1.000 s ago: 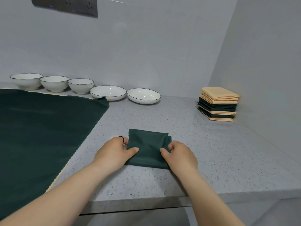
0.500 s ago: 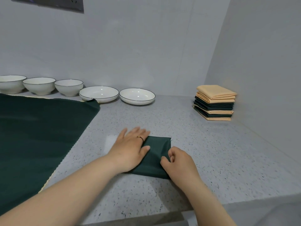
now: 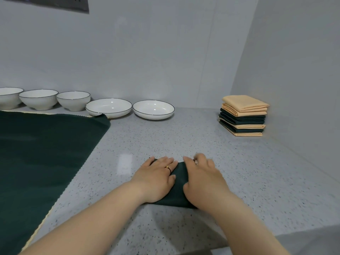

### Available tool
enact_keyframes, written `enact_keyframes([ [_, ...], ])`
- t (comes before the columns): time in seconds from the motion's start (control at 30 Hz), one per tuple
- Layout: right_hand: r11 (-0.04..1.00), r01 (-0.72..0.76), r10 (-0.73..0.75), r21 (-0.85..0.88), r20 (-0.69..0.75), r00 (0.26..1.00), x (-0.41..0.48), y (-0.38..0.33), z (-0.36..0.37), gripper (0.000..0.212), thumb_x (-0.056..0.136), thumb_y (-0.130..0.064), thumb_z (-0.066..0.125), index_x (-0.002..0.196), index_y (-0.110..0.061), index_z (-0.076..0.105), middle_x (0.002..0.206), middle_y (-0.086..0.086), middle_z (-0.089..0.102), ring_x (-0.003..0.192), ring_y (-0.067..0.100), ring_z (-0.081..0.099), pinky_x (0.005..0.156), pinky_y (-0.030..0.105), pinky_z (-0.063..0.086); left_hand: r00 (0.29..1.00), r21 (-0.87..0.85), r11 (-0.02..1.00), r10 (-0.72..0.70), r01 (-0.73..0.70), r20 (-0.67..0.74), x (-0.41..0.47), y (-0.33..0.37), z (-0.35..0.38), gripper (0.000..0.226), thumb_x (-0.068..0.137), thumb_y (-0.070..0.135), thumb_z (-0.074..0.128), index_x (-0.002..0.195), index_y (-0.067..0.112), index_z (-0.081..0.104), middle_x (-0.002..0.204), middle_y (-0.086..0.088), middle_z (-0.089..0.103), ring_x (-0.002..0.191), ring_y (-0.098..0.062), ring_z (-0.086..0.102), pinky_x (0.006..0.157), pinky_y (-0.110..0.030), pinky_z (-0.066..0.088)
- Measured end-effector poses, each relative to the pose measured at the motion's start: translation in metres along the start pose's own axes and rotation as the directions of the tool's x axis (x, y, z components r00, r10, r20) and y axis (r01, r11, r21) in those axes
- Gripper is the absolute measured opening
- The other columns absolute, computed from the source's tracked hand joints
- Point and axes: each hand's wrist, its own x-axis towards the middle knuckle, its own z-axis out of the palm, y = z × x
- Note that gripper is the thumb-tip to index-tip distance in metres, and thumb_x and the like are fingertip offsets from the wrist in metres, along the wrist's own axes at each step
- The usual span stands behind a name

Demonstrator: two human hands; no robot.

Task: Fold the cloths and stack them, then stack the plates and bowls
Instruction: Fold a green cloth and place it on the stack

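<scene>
A small folded dark green cloth (image 3: 178, 183) lies on the speckled grey counter (image 3: 211, 150) near its front edge. My left hand (image 3: 156, 178) lies flat on the cloth's left part, fingers straight, a ring on one finger. My right hand (image 3: 203, 178) presses flat on its right part, and its fingertips look blurred. Most of the cloth is hidden under both hands. A stack of folded peach and dark green cloths (image 3: 243, 115) stands at the back right corner. Two white plates (image 3: 109, 108) (image 3: 153, 109) and three white bowls (image 3: 73, 100) line the back wall.
A large dark green cloth (image 3: 36, 159) with a pale edge lies spread over the left of the counter, one corner touching a plate. Walls close the back and right. The counter's front edge runs just below my forearms.
My right hand let go of its pinch on the cloth's edge and now lies flat on it. Both hands have slid forward over the folded cloth.
</scene>
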Motion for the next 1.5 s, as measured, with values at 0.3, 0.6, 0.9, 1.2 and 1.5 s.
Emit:
enact_keyframes([
  [0.3,0.997,0.076,-0.077,0.016,0.09,0.993,0.012,0.004,0.031,0.054,0.101,-0.026,0.015,0.147,-0.012,-0.008,0.156,0.0,-0.012,0.144,0.01,-0.012,0.115,0.027,-0.01,1.0,-0.015,1.0,-0.01,0.01,0.028,-0.002,0.0,0.001,0.051,0.101,0.031,0.014,0.148,0.021,-0.002,0.157,0.008,-0.005,0.143,-0.004,-0.007,0.115,-0.026,-0.011],
  [0.6,1.0,0.021,-0.022,0.005,0.112,0.993,-0.006,0.012,0.028,0.059,0.1,-0.04,0.014,0.147,-0.012,-0.009,0.155,0.0,-0.018,0.143,0.01,-0.016,0.114,0.029,-0.012,0.998,0.076,0.996,-0.054,0.051,0.043,-0.014,0.013,-0.008,0.056,0.1,0.04,0.02,0.149,0.017,0.007,0.156,0.002,0.01,0.143,-0.014,0.009,0.116,-0.03,0.005],
  [0.9,0.99,0.078,-0.088,0.116,0.084,0.993,-0.025,0.016,0.025,0.06,0.099,-0.041,0.022,0.148,-0.018,-0.004,0.156,-0.002,-0.016,0.144,0.01,-0.012,0.114,0.024,-0.01,0.957,-0.181,0.964,-0.148,0.197,0.249,-0.008,0.003,-0.045,0.056,0.081,0.043,0.065,0.124,0.011,0.051,0.123,-0.002,0.058,0.112,-0.02,0.055,0.096,-0.029,0.044],
  [1.2,0.636,0.001,0.009,0.772,-0.009,1.0,-0.019,0.029,0.015,0.072,0.091,-0.026,0.054,0.147,-0.022,0.009,0.136,-0.01,0.043,0.12,0.009,0.047,0.101,0.022,0.038,0.985,-0.689,0.707,-0.073,0.16,0.153,-0.014,-0.012,-0.057,0.016,0.079,0.025,0.071,0.071,0.017,0.059,0.069,0.007,0.063,0.064,-0.006,0.059,0.061,-0.015,0.047],
  [1.5,0.108,-0.013,0.031,0.994,0.009,0.999,0.01,0.062,-0.021,0.016,0.091,-0.007,0.05,0.096,-0.01,0.065,0.083,0.002,0.074,0.072,0.011,0.07,0.062,0.017,0.056,0.989,-0.995,0.072,-0.14,0.065,0.055,0.002,0.001,-0.07,0.011,0.085,0.014,0.061,0.075,0.012,0.063,0.056,0.005,0.066,0.045,-0.003,0.059,0.044,-0.01,0.046],
])
